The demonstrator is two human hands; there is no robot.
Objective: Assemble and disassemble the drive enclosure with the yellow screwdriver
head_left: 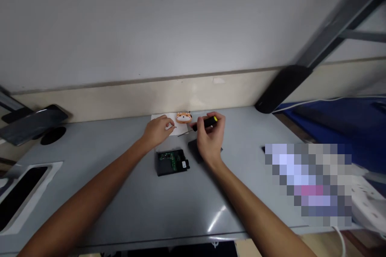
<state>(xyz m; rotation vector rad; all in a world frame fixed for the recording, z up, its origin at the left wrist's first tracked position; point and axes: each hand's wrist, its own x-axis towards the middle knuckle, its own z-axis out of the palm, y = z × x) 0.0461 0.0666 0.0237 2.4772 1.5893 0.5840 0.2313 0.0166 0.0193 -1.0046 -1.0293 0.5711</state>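
My right hand [212, 138] grips a screwdriver [208, 122] by its black, yellow-ended handle, and the thin shaft points left. Thumb and forefinger of my left hand [158, 131] are pinched over a white sheet of paper [181, 129]; a tiny dark thing shows at their tips, too small to name. On the paper's far side sits an orange dog-face case [183, 117]. Nearer to me lies an open black device housing [172, 162] with a green circuit board inside. A flat dark piece [196, 151] is partly hidden under my right hand.
A grey desk [144, 209] runs up to the wall. To the left are a phone on a stand [36, 122] and another dark phone [22, 192] on white paper. At right stand a black cylinder [282, 88], a blurred-out object [304, 180] and a white power strip [369, 200].
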